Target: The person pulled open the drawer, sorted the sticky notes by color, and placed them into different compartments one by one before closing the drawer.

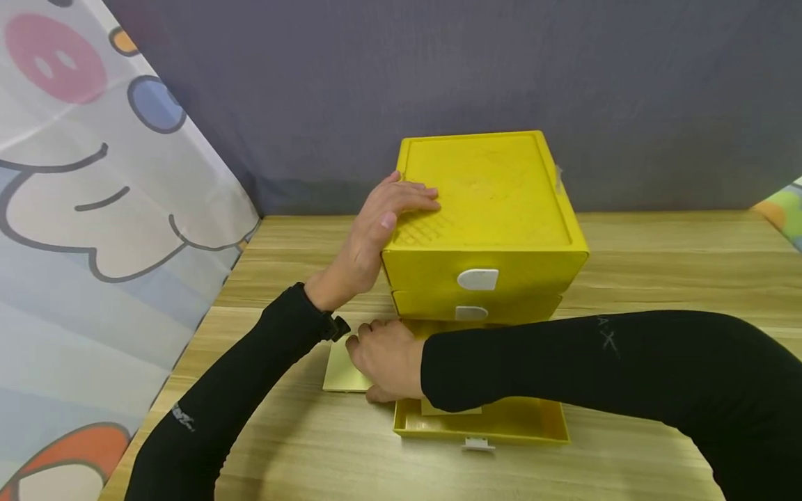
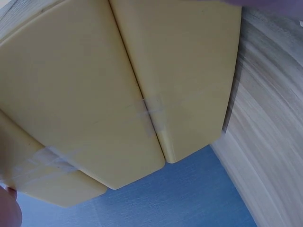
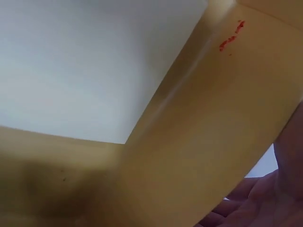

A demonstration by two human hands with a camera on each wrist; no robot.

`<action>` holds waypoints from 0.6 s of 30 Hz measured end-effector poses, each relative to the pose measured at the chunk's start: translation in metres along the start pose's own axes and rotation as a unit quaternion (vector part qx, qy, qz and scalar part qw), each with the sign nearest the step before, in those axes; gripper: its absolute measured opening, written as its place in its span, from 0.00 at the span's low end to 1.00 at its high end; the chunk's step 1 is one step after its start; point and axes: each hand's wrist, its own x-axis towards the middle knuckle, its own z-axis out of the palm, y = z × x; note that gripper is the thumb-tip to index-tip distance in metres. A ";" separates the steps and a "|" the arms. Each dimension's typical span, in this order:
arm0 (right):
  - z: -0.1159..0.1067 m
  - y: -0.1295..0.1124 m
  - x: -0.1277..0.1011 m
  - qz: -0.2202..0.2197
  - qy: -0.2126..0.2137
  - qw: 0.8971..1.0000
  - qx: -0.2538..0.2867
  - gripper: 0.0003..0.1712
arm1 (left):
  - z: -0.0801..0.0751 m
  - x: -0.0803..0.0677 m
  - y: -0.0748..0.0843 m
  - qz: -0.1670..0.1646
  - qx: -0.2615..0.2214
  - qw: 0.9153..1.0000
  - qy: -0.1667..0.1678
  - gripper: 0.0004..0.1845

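A yellow drawer cabinet (image 1: 489, 188) stands on the table, its bottom drawer (image 1: 520, 421) pulled out. My left hand (image 1: 376, 223) rests on the cabinet's top left edge, fingers over the top and thumb up. The left wrist view shows the cabinet's side wall (image 2: 75, 94) with clear tape. My right hand (image 1: 388, 358) is at the open drawer's left side, fingers curled at a pale square pad of paper (image 1: 341, 372); its fingertips are partly hidden. Inside the drawer lies a pale sheet (image 3: 85, 71), mostly covered by my right forearm in the head view.
Two upper drawers with white handles (image 1: 478, 279) are closed. The wooden table (image 1: 658, 264) runs to a grey back wall (image 1: 326, 104). A cartoon-print cloth (image 1: 75, 278) hangs along the left side. Red marks (image 3: 232, 38) show on the drawer's inner wall.
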 end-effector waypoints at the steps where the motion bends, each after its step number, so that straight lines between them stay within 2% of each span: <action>1: 0.000 0.000 0.000 0.001 0.003 1.000 0.004 0.45 | 0.000 0.000 0.000 0.001 -0.001 1.000 0.000 0.45; 15: 0.008 0.008 -0.001 -0.028 0.091 0.995 0.044 0.45 | 0.000 -0.001 0.001 -0.005 -0.001 1.000 0.000 0.46; 18: 0.005 0.009 -0.004 -0.033 0.094 0.993 0.064 0.46 | 0.000 -0.001 0.001 -0.007 -0.001 1.000 -0.001 0.45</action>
